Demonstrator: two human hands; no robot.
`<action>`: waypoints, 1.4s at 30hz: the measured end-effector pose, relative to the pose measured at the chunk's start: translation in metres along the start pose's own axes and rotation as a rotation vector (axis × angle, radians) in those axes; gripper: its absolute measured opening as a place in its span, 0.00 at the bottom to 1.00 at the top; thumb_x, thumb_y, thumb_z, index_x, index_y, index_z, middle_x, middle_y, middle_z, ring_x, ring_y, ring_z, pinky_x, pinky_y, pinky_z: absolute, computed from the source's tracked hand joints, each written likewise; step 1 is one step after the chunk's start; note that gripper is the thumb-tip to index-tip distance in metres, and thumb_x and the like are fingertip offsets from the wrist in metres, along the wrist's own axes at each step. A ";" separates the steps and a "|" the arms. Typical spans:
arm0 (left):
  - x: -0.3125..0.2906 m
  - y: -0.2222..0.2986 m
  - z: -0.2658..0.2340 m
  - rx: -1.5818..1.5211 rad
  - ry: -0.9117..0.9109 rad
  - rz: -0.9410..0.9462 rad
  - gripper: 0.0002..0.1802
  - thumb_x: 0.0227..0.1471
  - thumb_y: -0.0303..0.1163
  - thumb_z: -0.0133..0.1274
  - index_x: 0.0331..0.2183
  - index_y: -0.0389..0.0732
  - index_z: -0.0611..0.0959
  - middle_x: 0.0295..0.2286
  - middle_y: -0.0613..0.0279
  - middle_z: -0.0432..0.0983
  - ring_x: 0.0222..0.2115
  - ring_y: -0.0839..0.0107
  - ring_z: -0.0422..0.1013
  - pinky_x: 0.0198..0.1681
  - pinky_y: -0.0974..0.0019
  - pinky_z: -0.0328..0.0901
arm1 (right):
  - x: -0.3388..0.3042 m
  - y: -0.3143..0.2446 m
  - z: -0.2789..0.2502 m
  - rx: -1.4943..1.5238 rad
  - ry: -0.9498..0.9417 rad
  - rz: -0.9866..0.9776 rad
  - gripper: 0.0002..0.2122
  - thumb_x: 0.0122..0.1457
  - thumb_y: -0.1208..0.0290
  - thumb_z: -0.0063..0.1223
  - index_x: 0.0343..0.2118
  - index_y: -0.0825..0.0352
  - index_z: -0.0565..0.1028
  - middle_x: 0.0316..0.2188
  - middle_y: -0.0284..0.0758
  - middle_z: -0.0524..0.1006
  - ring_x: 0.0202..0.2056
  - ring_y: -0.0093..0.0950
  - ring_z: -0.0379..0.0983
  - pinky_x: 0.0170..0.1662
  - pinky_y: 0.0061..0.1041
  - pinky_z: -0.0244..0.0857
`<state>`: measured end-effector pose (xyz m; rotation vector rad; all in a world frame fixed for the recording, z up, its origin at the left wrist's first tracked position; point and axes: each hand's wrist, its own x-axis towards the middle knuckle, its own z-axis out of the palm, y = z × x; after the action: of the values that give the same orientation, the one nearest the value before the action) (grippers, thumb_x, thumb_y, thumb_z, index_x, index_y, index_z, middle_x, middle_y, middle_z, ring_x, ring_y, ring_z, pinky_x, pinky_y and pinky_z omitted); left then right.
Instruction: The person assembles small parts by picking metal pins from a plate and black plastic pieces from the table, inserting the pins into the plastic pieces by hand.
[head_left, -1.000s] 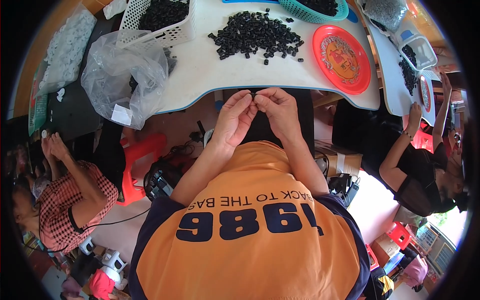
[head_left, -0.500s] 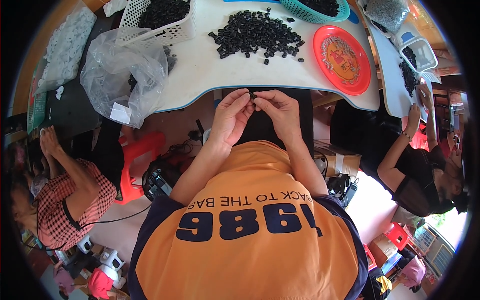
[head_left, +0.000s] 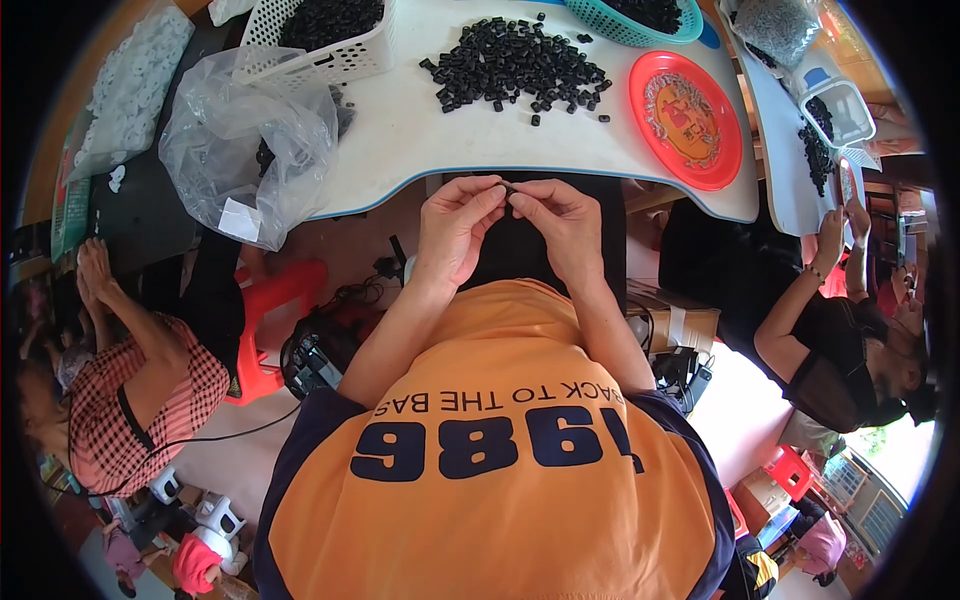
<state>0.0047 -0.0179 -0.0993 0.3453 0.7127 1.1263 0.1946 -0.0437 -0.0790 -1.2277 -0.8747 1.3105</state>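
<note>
Just off the table's near edge, both my hands meet fingertip to fingertip around a small black plastic piece [head_left: 508, 188]. My left hand [head_left: 458, 222] pinches it between thumb and forefinger, the other fingers curled. From the other side, my right hand [head_left: 562, 222] grips it with thumb and forefinger. Most of the piece is hidden by the fingers. Beyond my hands, a loose pile of similar small black pieces [head_left: 520, 65] lies on the white table [head_left: 460, 140]. To its right sits a red plate [head_left: 720, 165] with many small, shiny, pale bits on it.
At the back stand a white perforated basket [head_left: 350, 62] and a teal basket [head_left: 600, 25], both holding black pieces. A clear plastic bag [head_left: 200, 160] lies on the left. Co-workers sit on either side, one at a second table [head_left: 785, 190] on the right.
My hands stay together at nearly the same spot, with the fingers slightly shifted around the black piece. The co-worker's hands on the left have moved a little.
</note>
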 end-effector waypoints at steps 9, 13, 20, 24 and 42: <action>0.004 0.011 -0.008 0.129 -0.004 -0.045 0.12 0.68 0.19 0.71 0.52 0.32 0.94 0.44 0.55 0.93 0.41 0.70 0.87 0.50 0.66 0.83 | -0.004 0.007 0.011 -0.414 0.043 -0.298 0.07 0.69 0.81 0.75 0.48 0.71 0.91 0.43 0.35 0.92 0.43 0.21 0.88 0.47 0.22 0.82; 0.005 0.014 -0.008 0.118 0.004 -0.079 0.12 0.68 0.19 0.71 0.53 0.33 0.95 0.43 0.56 0.93 0.41 0.71 0.87 0.50 0.67 0.83 | -0.001 0.019 0.003 -0.235 0.018 -0.153 0.09 0.69 0.80 0.75 0.50 0.70 0.91 0.42 0.34 0.92 0.42 0.22 0.89 0.48 0.23 0.82; 0.017 0.019 -0.024 -0.056 -0.152 -0.317 0.14 0.73 0.23 0.66 0.58 0.36 0.91 0.46 0.59 0.90 0.41 0.73 0.86 0.49 0.65 0.83 | 0.008 0.003 -0.007 -0.192 -0.186 -0.060 0.19 0.71 0.78 0.73 0.64 0.65 0.88 0.60 0.36 0.87 0.56 0.20 0.84 0.56 0.22 0.79; 0.015 0.019 -0.020 -0.028 -0.184 -0.318 0.18 0.75 0.25 0.66 0.62 0.38 0.86 0.50 0.63 0.88 0.44 0.75 0.85 0.50 0.67 0.82 | 0.005 0.002 -0.008 -0.378 -0.280 -0.169 0.18 0.75 0.74 0.68 0.66 0.65 0.87 0.66 0.36 0.84 0.64 0.28 0.80 0.65 0.29 0.76; -0.002 0.011 -0.007 -0.267 -0.099 -0.374 0.08 0.77 0.26 0.64 0.54 0.39 0.89 0.46 0.60 0.89 0.41 0.74 0.86 0.46 0.69 0.83 | -0.005 -0.007 0.014 -0.265 -0.030 -0.291 0.22 0.66 0.77 0.77 0.63 0.63 0.89 0.57 0.33 0.89 0.51 0.24 0.80 0.60 0.27 0.77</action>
<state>-0.0081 -0.0155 -0.0971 0.0356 0.5052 0.8281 0.1819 -0.0460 -0.0690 -1.2293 -1.2292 1.0044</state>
